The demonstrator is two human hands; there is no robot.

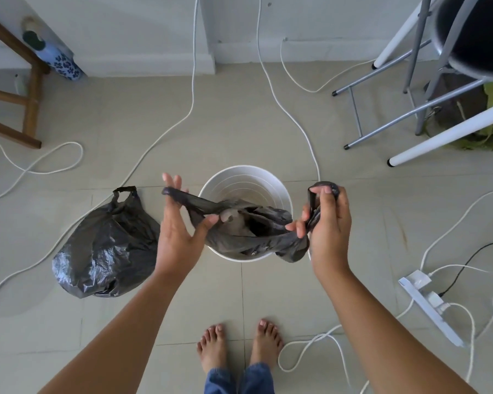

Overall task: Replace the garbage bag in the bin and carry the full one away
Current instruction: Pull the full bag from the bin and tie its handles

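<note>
The fresh black bag [239,223] is stretched out above the white bin [245,180], mouth half opened and facing up toward the camera, with its long axis running left to right between the 2 hands and the body sagging down into the bin opening. The left hand [180,226] has 1 handle loop draped over its fingers, which are mostly straight and spread, thumb pressing into the plastic, so it's more hooked than clenched. The right hand [325,220] is clamped on the other handle, fingers curled around a bunched wad of it. My take is the step right now is getting the mouth open wide enough to fit over the rim: pull the 2 handles further apart, let the bottom drop into the bin, then fold the edge over the rim on the near and far sides so it doesn't slip in. Thin plastic like this probably clings to itself, so a little shake should help. The full bag [106,245] sits on the tile floor [239,123] just left of the bin, handles sticking up, not carried off yet. White cables [165,129] snake all around, a power strip [430,308] lies near right, and stool legs [382,83] stand far right, so watch your bare feet [239,348] later.
</note>
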